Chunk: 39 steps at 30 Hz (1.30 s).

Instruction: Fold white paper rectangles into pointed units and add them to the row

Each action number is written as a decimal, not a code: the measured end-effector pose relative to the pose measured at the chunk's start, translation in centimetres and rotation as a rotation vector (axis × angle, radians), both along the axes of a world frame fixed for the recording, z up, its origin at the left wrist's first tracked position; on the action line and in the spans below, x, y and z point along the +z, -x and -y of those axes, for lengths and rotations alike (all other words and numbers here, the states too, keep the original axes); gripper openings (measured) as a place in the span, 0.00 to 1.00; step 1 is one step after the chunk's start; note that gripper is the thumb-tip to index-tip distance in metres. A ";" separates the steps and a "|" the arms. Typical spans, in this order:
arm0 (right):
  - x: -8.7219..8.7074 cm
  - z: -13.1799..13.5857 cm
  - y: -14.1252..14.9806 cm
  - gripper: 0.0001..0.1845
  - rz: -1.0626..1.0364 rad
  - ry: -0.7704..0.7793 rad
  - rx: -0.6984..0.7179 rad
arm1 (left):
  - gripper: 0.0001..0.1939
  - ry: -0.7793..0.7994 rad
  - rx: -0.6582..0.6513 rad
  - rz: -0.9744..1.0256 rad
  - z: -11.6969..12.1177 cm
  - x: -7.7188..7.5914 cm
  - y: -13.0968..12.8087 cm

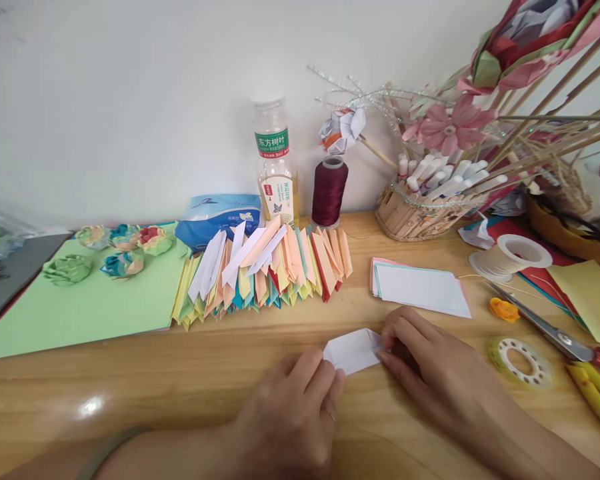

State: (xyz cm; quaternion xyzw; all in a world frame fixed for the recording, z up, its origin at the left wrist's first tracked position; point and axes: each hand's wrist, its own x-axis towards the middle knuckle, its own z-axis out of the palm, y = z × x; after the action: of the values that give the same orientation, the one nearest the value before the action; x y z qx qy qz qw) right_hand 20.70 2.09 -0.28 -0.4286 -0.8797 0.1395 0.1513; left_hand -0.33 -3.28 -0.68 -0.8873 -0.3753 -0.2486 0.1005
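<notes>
A small piece of white folded paper (354,351) lies between my hands, low over the wooden table, with creased, angled corners. My left hand (300,400) is closed on its left end, fingers curled in. At the right end, my right hand (425,360) pinches the corner between thumb and fingers. Just beyond sits a stack of paper slips (420,288), white on top with pink and blue edges below. Farther left stands a long row of folded paper pieces (265,267) in white, peach, yellow, green and red.
Paper flowers (123,263) rest on green sheets (130,313) at left. Behind stand a tissue pack (217,217), a bottle (275,167), maroon thread (330,193) and a marker basket (425,213). At right lie a white spool (510,257), scissors (555,330), a tape roll (521,361) and yellow-handled pliers (593,393).
</notes>
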 end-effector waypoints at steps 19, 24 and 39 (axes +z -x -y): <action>2.6 -2.0 -2.3 0.18 0.061 0.088 0.403 | 0.08 0.132 -0.176 -0.311 0.2 1.4 2.0; 3.5 -1.2 -2.0 0.19 0.094 0.160 0.408 | 0.09 0.053 -0.107 -0.269 -0.5 1.3 2.1; 2.9 1.5 0.4 0.21 -0.236 0.150 0.362 | 0.12 0.296 -0.027 -0.067 -2.3 0.4 1.3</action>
State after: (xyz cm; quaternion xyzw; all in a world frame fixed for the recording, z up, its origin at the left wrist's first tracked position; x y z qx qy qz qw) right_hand 20.32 0.59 2.60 -0.2546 -0.9056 0.2788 0.1933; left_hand -1.59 -1.03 -0.26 -0.9052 -0.3922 -0.1622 -0.0224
